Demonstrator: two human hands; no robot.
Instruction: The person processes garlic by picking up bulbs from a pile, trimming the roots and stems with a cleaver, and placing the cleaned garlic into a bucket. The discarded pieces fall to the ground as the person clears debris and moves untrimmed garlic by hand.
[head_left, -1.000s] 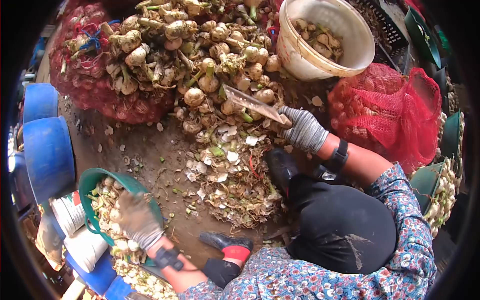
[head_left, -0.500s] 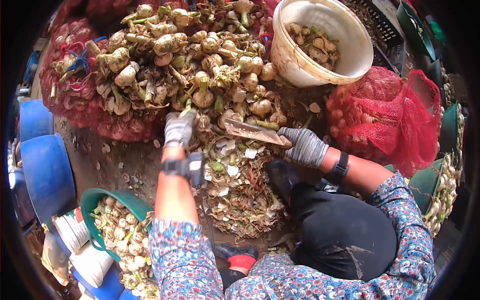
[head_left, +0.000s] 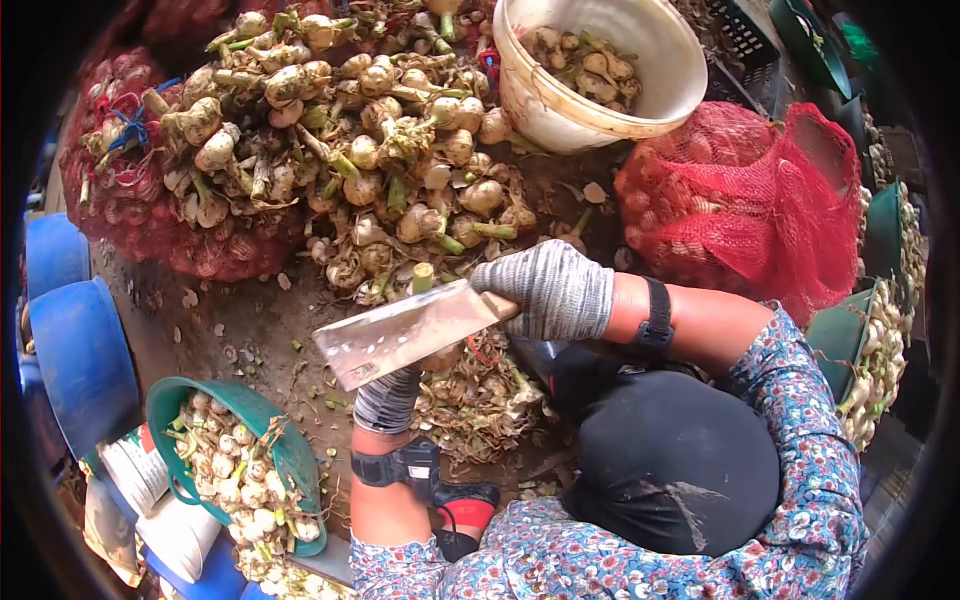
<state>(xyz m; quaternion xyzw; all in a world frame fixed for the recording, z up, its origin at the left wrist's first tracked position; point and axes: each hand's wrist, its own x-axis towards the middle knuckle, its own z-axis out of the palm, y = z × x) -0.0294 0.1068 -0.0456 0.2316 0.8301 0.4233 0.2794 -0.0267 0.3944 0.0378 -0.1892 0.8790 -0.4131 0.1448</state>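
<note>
My right hand (head_left: 550, 290), in a grey striped glove, is closed around the wooden handle of a wide-bladed knife (head_left: 400, 335). The blade points left and lies over my left hand (head_left: 388, 400), hiding its fingers; only the gloved wrist and back show. Just above the blade a cut green garlic stem (head_left: 423, 277) sticks up, its bulb hidden. A large pile of garlic bulbs (head_left: 370, 155) lies beyond both hands. Under the blade and to its right is a heap of peelings (head_left: 480, 405).
A white bucket (head_left: 640, 125) with some bulbs stands at the top. Red net sacks (head_left: 690, 200) lie right and left. A green basket (head_left: 300, 460) of garlic sits lower left, near blue tubs (head_left: 85, 350). My knee (head_left: 680, 460) is at lower right.
My left hand has drawn back from the pile toward me, and its fingers have gone behind the blade. My right hand has moved left with the knife, over the peelings. The view has shifted slightly.
</note>
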